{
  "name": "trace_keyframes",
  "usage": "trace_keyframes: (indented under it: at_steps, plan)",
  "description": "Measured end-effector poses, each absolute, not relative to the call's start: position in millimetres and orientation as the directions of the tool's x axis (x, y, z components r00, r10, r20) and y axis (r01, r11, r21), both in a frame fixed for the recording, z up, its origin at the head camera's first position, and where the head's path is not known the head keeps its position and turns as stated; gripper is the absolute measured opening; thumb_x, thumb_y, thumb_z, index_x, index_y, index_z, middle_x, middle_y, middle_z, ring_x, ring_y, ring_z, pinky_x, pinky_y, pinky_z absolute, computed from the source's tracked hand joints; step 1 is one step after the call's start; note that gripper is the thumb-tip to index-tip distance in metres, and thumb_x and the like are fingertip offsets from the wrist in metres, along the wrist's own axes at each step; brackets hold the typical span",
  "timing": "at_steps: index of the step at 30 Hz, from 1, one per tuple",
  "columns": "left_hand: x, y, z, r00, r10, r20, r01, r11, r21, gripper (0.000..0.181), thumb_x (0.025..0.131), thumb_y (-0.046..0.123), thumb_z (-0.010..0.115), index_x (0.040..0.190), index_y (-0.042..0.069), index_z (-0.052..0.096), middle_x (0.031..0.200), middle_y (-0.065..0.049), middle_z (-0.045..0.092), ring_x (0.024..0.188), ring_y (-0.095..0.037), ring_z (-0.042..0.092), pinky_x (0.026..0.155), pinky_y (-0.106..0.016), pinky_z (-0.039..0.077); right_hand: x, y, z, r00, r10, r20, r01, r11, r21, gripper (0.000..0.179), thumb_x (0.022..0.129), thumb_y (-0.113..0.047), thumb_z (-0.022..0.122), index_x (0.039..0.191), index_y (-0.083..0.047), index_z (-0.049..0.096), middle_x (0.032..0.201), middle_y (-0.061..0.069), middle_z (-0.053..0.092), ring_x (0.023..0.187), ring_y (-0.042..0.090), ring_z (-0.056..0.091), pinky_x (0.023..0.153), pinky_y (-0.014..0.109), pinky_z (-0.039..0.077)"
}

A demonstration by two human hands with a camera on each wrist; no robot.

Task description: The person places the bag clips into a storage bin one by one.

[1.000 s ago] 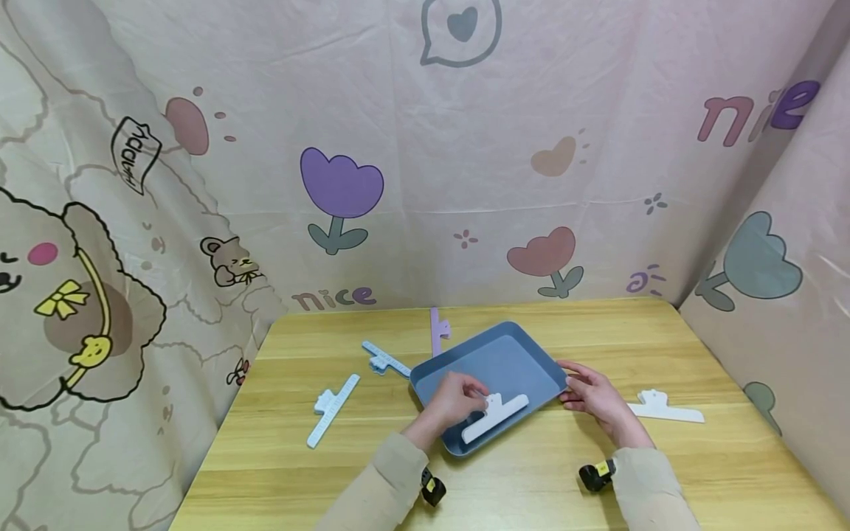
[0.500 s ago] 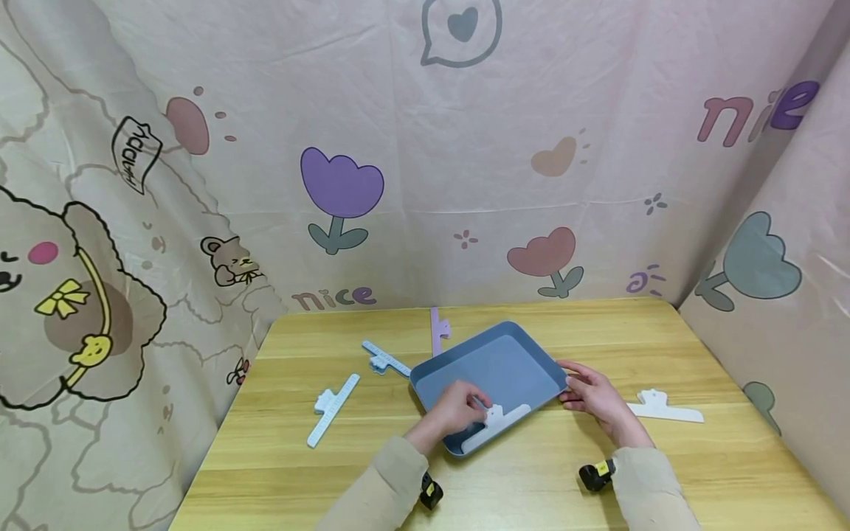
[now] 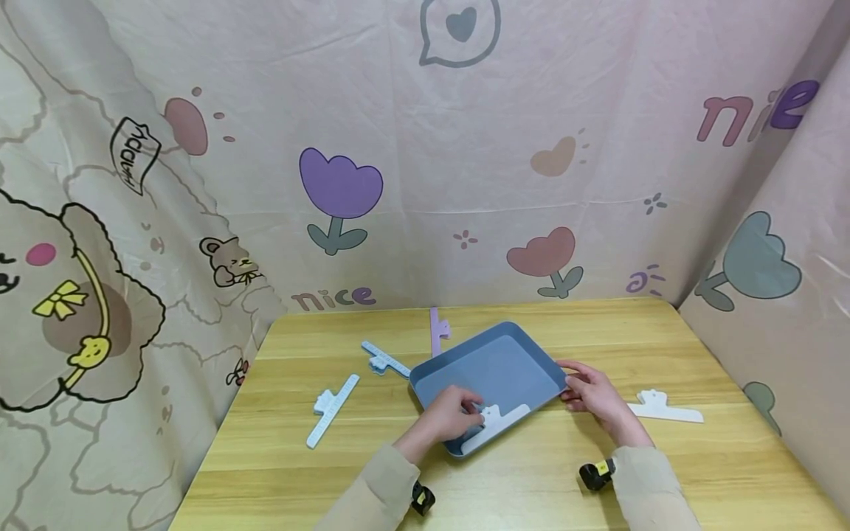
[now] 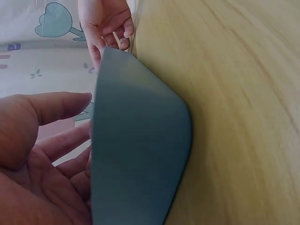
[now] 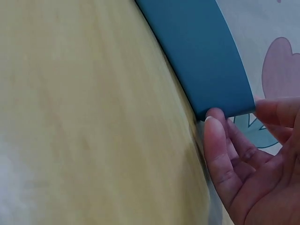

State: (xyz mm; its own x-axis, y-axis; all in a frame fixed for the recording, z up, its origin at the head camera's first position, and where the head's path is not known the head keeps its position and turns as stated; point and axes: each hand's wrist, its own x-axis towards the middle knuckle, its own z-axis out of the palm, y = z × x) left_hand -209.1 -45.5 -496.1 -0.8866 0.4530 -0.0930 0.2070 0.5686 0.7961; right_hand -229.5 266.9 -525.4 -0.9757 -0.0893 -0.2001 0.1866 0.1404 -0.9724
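A white ruler-edged clip (image 3: 494,431) lies inside the blue-grey tray (image 3: 491,358), along its near wall. My left hand (image 3: 453,413) hovers over the tray's left front, fingertips right at the clip's handle. In the left wrist view, its thumb (image 4: 70,104) and fingers are spread apart beyond the tray's wall; the clip is hidden there. My right hand (image 3: 598,398) holds the tray's right corner, fingers bent around it. The right wrist view has these fingers (image 5: 218,140) against the corner's wall (image 5: 206,70).
Another white clip (image 3: 667,409) lies on the wooden table (image 3: 531,490) right of my right hand. Left of the tray are two pale blue clips, one nearer (image 3: 332,411) and one (image 3: 381,360) by its corner. A purple clip (image 3: 437,332) lies behind. Printed curtains enclose the table.
The white clip, at first tilted up in my left hand, has dropped flat against the tray's near wall. My left hand has let go and drawn slightly left. My right hand stays at the corner.
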Motion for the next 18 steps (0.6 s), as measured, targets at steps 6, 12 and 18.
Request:
trace_keyframes:
  at_steps: [6, 12, 18]
  plan:
    - [-206, -52, -489, -0.897, 0.439, -0.055, 0.21, 0.533, 0.82, 0.028, 0.088, 0.01, 0.071, 0.114, 0.001, 0.071, 0.086, 0.004, 0.064, 0.069, -0.008, 0.053, 0.056, -0.024, 0.046, -238, 268, -525, -0.983, -0.065, -0.173, 0.158, 0.187, -0.969, 0.041, 0.101, -0.004, 0.043, 0.14, 0.007, 0.044, 0.109, 0.023, 0.062, 0.083, 0.023, 0.063, 0.067, 0.034, 0.056]
    - [-207, -61, -480, -0.908, 0.418, -0.023, 0.194, 0.469, 0.862, 0.029, 0.089, 0.007, 0.069, 0.116, -0.002, 0.069, 0.086, 0.002, 0.064, 0.055, -0.008, 0.054, 0.05, -0.023, 0.045, -248, 272, -528, -0.981, -0.08, -0.179, 0.165, 0.16, -0.973, 0.042, 0.101, -0.006, 0.046, 0.141, 0.006, 0.045, 0.117, 0.024, 0.063, 0.087, 0.024, 0.066, 0.07, 0.035, 0.057]
    - [-204, -72, -474, -0.929, 0.37, -0.02, 0.159, 0.448, 0.88, 0.028, 0.089, 0.01, 0.07, 0.116, 0.001, 0.069, 0.088, 0.002, 0.063, 0.058, -0.011, 0.058, 0.051, -0.024, 0.046, -253, 274, -530, -0.978, -0.074, -0.197, 0.182, 0.175, -0.968, 0.042, 0.103, -0.012, 0.049, 0.142, 0.002, 0.048, 0.105, 0.016, 0.066, 0.078, 0.02, 0.062, 0.06, 0.03, 0.053]
